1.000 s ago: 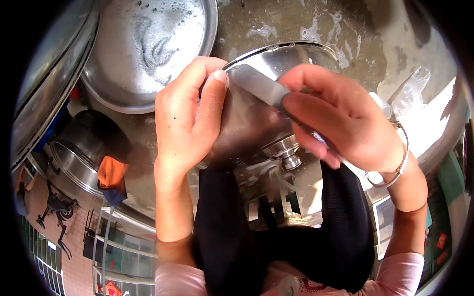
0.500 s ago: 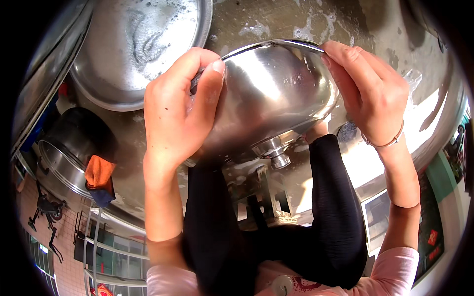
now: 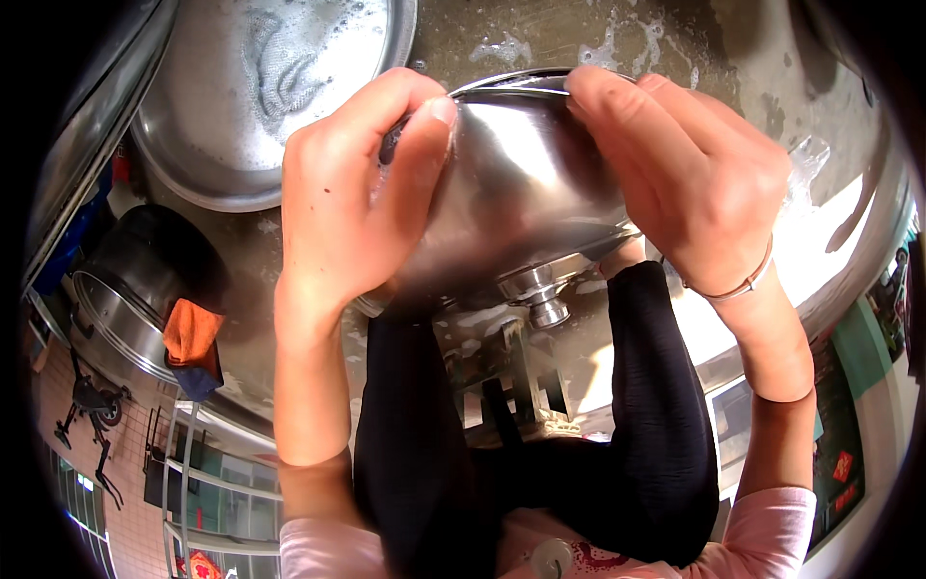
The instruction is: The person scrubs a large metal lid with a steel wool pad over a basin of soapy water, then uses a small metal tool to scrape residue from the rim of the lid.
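Observation:
A shiny stainless steel bowl (image 3: 526,179) is tilted in front of me, its rounded outside facing me and its rim at the top. My left hand (image 3: 357,183) grips the rim's left side between thumb and fingers. My right hand (image 3: 680,174) pinches the rim farther along, right of the middle. Just under the bowl juts a round metal lid knob (image 3: 548,309); whether it is joined to the bowl I cannot tell. The inside of the bowl is hidden from me.
A wide metal basin (image 3: 154,125) at the upper left holds sudsy water and a mesh cloth (image 3: 280,77). Left of me stands a steel pot (image 3: 125,318) with an orange cloth (image 3: 193,330) over its edge. Foam spots the wet floor (image 3: 463,29).
My right hand has slid left along the rim, closer to my left hand. The left hand has shifted slightly up and right, and the rim has turned a little.

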`<state>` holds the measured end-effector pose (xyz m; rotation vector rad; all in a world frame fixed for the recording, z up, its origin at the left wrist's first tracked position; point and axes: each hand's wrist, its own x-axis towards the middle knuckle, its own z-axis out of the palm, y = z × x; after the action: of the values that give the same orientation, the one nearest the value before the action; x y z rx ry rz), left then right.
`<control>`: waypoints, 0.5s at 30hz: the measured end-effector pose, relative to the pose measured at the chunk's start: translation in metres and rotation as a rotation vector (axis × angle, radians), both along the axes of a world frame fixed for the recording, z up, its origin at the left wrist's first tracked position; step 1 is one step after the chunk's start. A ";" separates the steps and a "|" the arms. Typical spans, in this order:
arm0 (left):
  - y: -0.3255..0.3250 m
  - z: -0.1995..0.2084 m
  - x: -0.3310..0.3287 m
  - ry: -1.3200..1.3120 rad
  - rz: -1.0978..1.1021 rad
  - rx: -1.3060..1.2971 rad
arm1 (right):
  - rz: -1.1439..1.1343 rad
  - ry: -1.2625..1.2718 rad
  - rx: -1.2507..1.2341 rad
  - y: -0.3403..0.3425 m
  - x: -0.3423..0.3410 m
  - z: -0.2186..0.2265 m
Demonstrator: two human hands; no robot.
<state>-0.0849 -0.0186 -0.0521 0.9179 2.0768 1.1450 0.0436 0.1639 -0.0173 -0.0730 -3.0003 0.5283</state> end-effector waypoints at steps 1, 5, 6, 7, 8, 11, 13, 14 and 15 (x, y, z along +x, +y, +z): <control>0.000 0.000 0.001 -0.003 0.000 0.002 | 0.009 -0.040 0.013 -0.002 -0.001 0.001; -0.004 0.000 0.002 -0.060 0.035 -0.021 | -0.021 0.057 0.092 0.006 0.010 -0.008; -0.004 -0.001 0.003 -0.080 0.027 -0.016 | -0.047 0.020 0.134 0.004 0.015 -0.006; -0.004 0.001 0.004 -0.082 0.029 -0.017 | -0.045 0.019 0.133 0.002 0.015 -0.007; -0.004 0.004 0.003 -0.112 0.026 -0.064 | -0.042 0.038 0.123 0.000 0.014 -0.008; -0.003 -0.002 0.003 -0.106 0.043 -0.051 | -0.038 0.035 0.124 -0.010 0.003 -0.005; -0.004 -0.006 0.003 -0.065 0.066 -0.005 | -0.015 0.077 0.099 -0.006 0.004 -0.008; -0.003 -0.005 0.004 -0.067 0.054 0.006 | -0.024 0.032 0.089 -0.008 0.003 -0.005; -0.003 -0.004 0.005 -0.066 0.043 0.012 | -0.022 0.035 0.084 -0.005 0.006 -0.007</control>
<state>-0.0804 -0.0221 -0.0559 0.8339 2.0478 1.1954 0.0498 0.1588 -0.0246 -0.0902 -2.9795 0.3970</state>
